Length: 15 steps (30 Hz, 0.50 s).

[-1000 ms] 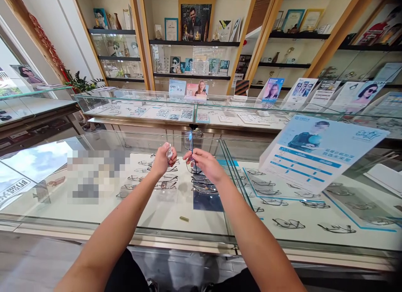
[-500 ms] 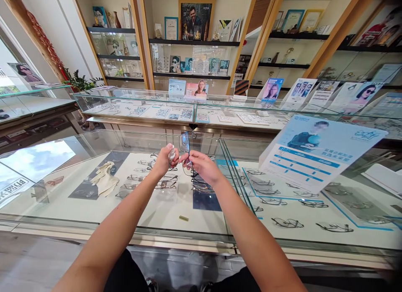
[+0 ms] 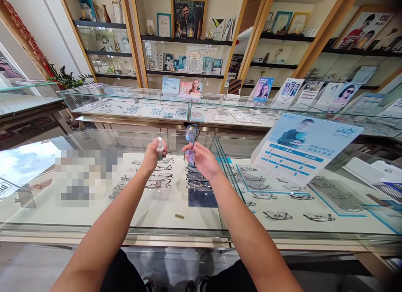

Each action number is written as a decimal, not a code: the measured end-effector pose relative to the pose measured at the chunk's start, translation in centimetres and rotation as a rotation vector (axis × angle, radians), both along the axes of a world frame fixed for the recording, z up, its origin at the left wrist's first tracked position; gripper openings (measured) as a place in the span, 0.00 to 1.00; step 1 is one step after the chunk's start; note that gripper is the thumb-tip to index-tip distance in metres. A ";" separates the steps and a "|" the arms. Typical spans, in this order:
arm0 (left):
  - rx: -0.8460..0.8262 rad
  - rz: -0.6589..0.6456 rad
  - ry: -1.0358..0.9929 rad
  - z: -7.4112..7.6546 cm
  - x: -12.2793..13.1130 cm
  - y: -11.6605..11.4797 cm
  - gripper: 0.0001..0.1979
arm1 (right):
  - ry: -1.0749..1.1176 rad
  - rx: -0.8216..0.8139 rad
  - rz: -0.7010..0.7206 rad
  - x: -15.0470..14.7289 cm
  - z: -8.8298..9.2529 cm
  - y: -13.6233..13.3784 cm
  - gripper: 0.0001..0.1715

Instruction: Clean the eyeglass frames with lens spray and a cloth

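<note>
My left hand (image 3: pixel 153 154) is wrapped round a small spray bottle (image 3: pixel 160 146) with a white top, held upright above the glass counter. Just to its right, my right hand (image 3: pixel 202 158) pinches a pair of eyeglasses (image 3: pixel 191 135) near the bridge. The glasses stand on end, one lens above the fingers and one below, with bluish reflections on the lenses. A gap separates bottle and glasses. Beneath both hands, rows of eyeglasses (image 3: pixel 161 177) lie inside the display case.
The glass display counter (image 3: pixel 150 231) spans the front, with a small gold-coloured piece (image 3: pixel 179 216) in view. A large blue-and-white sign (image 3: pixel 306 151) leans at the right. A blurred patch (image 3: pixel 84 177) covers the left part. Behind stands another glass case (image 3: pixel 132 109).
My left hand with the spray bottle has moved left, away from the glasses. The glasses have turned so their lenses face me more. The view has shifted slightly.
</note>
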<state>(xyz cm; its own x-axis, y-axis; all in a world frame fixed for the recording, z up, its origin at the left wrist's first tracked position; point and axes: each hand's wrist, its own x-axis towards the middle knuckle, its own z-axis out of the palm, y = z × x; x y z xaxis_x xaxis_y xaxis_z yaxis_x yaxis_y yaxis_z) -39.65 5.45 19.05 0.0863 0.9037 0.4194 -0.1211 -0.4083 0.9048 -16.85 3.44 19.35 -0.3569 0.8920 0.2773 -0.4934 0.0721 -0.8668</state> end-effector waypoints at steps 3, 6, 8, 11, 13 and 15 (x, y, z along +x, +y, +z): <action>0.077 0.490 -0.082 -0.1 -3.5 2.4 0.20 | 0.026 0.003 0.013 0.2 0.2 0.0 0.09; -0.074 1.022 0.011 -1.0 -7.3 4.9 0.10 | 0.025 -0.007 0.016 0.3 0.4 0.0 0.08; -0.299 1.206 0.094 -1.9 -9.4 6.2 0.13 | 0.024 -0.011 0.012 0.4 0.4 0.0 0.08; -0.501 1.270 0.150 -3.3 -11.5 7.3 0.21 | 0.022 -0.009 0.005 0.5 0.4 0.0 0.09; -0.517 1.249 0.175 -4.3 -12.4 7.7 0.24 | 0.018 -0.011 -0.002 0.6 0.3 0.1 0.08; -0.488 1.207 0.219 -5.2 -13.2 7.8 0.23 | 0.016 -0.012 -0.006 0.7 0.2 0.2 0.08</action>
<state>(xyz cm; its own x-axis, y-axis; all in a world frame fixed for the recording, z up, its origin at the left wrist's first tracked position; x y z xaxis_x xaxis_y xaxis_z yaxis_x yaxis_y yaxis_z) -52.81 13.29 13.90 -0.8512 0.5129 0.1112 0.2533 0.2159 0.9430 -16.20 3.66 19.56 -0.3470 0.8974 0.2724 -0.5067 0.0651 -0.8597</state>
